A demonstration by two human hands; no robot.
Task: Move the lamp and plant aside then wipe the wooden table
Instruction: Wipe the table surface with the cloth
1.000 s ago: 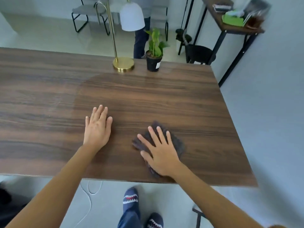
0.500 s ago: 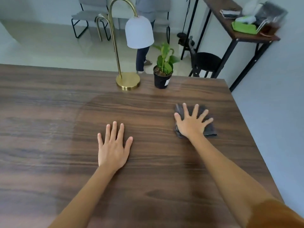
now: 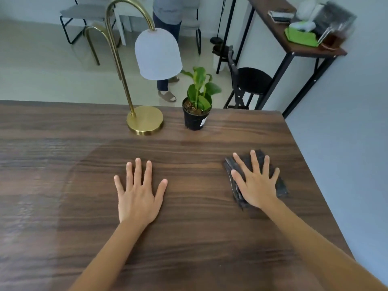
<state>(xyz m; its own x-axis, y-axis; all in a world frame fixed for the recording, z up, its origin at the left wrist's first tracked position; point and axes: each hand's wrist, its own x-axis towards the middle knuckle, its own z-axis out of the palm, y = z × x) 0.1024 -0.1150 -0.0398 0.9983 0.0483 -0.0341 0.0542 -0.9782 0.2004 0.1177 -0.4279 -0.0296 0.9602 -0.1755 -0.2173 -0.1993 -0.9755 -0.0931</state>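
A dark wooden table (image 3: 189,238) fills the lower view. At its far edge stands a brass lamp (image 3: 145,120) with a white shade, and just right of it a small green plant in a black pot (image 3: 196,116). My right hand (image 3: 255,183) lies flat with fingers spread on a dark folded cloth (image 3: 280,185) near the table's right edge. Resting palm down on the bare wood at the middle is my left hand (image 3: 138,194), holding nothing.
Beyond the table a person (image 3: 165,22) stands on the pale floor near grey chairs. A black stool (image 3: 252,80) and a narrow side table (image 3: 294,45) with a green box stand at the right by the wall.
My right hand slid the cloth from the near edge out toward the far right of the table. The view moved forward over the table; my left hand stayed flat.
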